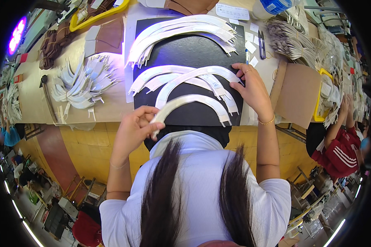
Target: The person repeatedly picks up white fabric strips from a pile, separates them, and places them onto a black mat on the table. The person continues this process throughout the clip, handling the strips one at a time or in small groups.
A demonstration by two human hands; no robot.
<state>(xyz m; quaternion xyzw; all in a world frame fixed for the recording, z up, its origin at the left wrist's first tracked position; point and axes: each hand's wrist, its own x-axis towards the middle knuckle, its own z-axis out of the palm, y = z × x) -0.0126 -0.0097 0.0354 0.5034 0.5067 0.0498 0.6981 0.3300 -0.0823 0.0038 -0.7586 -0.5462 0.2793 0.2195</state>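
Note:
My left hand (137,126) is closed on one end of a curved white strip (188,99) with thin cords at its tip. The strip arches over the near part of a black board (184,49). At the board's right edge, my right hand (251,84) has its thumb and forefinger apart, beside the right side of another curved strip (202,73). That strip lies across a small group of similar white strips (155,75). Farther back on the board rests a fanned stack of curved white strips (181,28).
A loose pile of white strips (83,82) lies left, near a dark-headed hammer (46,92). Brown pieces (105,37) and a yellow tray (95,19) sit behind. Thread snips (262,45), a bottle (272,7) and bundled strips (292,43) are right. Another person (338,144) works at far right.

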